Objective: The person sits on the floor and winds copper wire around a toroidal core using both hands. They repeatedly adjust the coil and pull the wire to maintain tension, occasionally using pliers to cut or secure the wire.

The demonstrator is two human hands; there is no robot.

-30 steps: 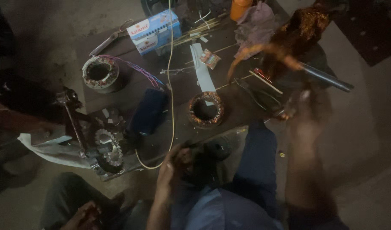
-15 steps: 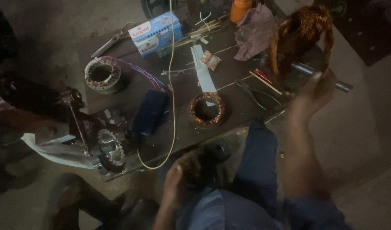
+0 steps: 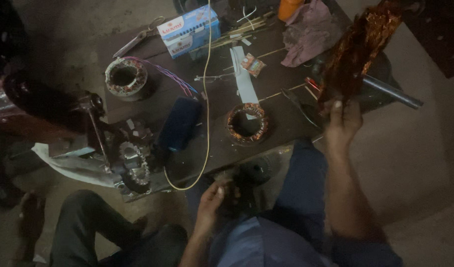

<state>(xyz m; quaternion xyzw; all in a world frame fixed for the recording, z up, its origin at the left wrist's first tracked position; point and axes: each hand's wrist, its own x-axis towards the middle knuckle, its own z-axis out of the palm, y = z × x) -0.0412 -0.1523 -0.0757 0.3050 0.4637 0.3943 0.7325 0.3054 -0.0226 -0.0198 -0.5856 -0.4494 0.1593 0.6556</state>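
Note:
My right hand [image 3: 341, 123] is raised at the right and grips the lower end of a long bundle of copper winding wire [image 3: 361, 49], which stands up and tilts to the upper right. My left hand [image 3: 214, 198] is low near my lap, its fingers curled on a dark round motor part [image 3: 251, 173] at the board's front edge. A copper-wound stator ring [image 3: 247, 123] lies on the dark wooden board [image 3: 286, 113] between my hands.
Another stator with coloured leads [image 3: 126, 76] lies at the left, near scissors [image 3: 138, 38] and a white and blue carton [image 3: 189, 30]. A dark blue pouch [image 3: 180, 123], yellow wire [image 3: 207, 99], pink rag [image 3: 311, 34], metal rod [image 3: 390, 91] and a winding machine with gears [image 3: 130, 158] surround the board.
My right hand has lifted the copper wire bundle higher and straightened it upward. The view has shifted slightly; my left hand stays near the dark part.

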